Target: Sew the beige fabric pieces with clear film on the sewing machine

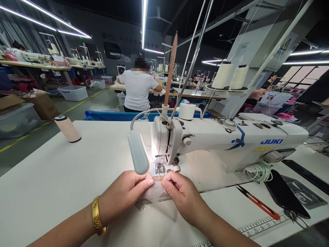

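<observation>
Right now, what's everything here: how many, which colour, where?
Large JUKI sewing machine: one, white, centre to right
Broad flat worktable: one, white, beneath machine
Flat paddle lamp: one, grey, machine's left
Short thread cone: one, peach, worktable's left
Tall thread cones: two, cream, behind machine
Coiled thin cord: one, pale green, machine's base
Slim snips: one, orange and black, right
Rounded flat slab: one, black, beside snips
Sheer fabric: one, whitish with brown strip, machine's front
Short-sleeved person: one, white top, ahead
Distant sewing stations: several, mostly white, background
Wide bangle: one, gold, left wrist
Left hand: one, bare, pinching fabric
Right hand: one, bare, pinching fabric
</observation>
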The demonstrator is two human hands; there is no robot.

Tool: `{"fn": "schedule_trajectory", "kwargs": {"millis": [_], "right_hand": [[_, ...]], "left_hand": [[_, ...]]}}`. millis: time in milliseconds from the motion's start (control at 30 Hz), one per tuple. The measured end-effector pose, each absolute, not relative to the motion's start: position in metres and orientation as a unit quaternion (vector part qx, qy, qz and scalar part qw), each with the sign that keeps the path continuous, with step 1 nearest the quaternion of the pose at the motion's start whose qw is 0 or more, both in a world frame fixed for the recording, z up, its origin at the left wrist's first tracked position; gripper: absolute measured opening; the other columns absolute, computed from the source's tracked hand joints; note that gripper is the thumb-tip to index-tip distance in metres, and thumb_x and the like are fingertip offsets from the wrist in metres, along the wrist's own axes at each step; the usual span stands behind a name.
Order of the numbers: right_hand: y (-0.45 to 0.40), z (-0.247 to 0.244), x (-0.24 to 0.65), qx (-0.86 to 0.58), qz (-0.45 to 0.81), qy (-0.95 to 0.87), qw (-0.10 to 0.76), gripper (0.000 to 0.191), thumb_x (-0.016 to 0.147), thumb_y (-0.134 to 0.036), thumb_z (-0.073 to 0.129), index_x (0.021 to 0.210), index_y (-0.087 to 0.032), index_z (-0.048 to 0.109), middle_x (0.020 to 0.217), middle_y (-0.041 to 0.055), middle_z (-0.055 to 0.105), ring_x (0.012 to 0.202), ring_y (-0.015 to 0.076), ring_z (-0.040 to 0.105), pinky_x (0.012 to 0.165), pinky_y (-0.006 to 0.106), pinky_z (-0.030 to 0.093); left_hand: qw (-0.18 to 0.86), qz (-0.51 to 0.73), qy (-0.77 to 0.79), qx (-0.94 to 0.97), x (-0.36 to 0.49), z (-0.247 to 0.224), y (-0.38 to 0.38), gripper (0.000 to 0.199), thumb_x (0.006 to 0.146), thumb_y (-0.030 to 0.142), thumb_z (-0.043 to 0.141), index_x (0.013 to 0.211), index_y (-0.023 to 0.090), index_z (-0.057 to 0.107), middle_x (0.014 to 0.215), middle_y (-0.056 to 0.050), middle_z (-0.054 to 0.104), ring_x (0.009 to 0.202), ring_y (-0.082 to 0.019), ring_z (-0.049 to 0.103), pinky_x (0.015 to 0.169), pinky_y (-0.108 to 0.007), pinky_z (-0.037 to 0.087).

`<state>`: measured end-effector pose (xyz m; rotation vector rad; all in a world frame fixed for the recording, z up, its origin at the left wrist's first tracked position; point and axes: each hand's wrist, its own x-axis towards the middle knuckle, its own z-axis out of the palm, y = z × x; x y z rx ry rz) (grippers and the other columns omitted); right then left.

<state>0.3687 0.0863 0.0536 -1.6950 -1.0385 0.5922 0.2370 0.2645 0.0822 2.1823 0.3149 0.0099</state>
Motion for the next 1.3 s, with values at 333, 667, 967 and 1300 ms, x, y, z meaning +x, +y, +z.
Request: {"fn": "schedule_trajectory", "kwargs": {"millis": [333,667,967,1300], "right_hand": [[0.086,0.052,0.369,-0.701,0.237,-0.431,0.517,0.033,0.102,-0.047,0.050,0.080,-0.022,0.053,0.076,-0.0017,0.052,0.070,0.0167,0.046,0.064,0.029,0.035],[0.085,0.056,0.368,-0.683,0.275,-0.422,0.529,0.024,0.101,-0.042,0.059,0.089,-0.021,0.063,0.078,-0.0029,0.052,0.071,0.0155,0.047,0.066,0.028,0.036],[0.084,0.053,0.369,-0.672,0.295,-0.410,0.542,0.022,0.100,-0.040,0.060,0.090,-0.021,0.061,0.079,-0.0032,0.051,0.071,0.0154,0.046,0.066,0.028,0.036],[0.063,0.080,0.341,-0.652,0.309,-0.469,0.508,0.030,0.100,-0.046,0.059,0.082,-0.022,0.057,0.073,-0.0021,0.056,0.068,0.0153,0.049,0.064,0.028,0.037]], "left_hand": [[0.532,-0.005,0.138,0.836,0.237,0.090,0.259,0.030,0.090,0.050,0.060,0.085,0.021,0.063,0.075,0.003,0.059,0.066,-0.017,0.058,0.064,-0.026,0.049],[0.485,0.013,0.124,0.865,0.236,0.081,0.268,0.044,0.097,0.056,0.051,0.079,0.019,0.066,0.073,0.003,0.053,0.063,-0.013,0.045,0.060,-0.023,0.038],[0.514,-0.007,0.121,0.849,0.235,0.083,0.265,0.042,0.098,0.056,0.050,0.079,0.020,0.059,0.071,0.004,0.047,0.063,-0.013,0.042,0.060,-0.024,0.037],[0.446,-0.049,0.088,0.889,0.200,0.130,0.259,0.040,0.101,0.054,0.049,0.080,0.023,0.061,0.075,0.001,0.064,0.069,-0.017,0.057,0.063,-0.024,0.044]]}}
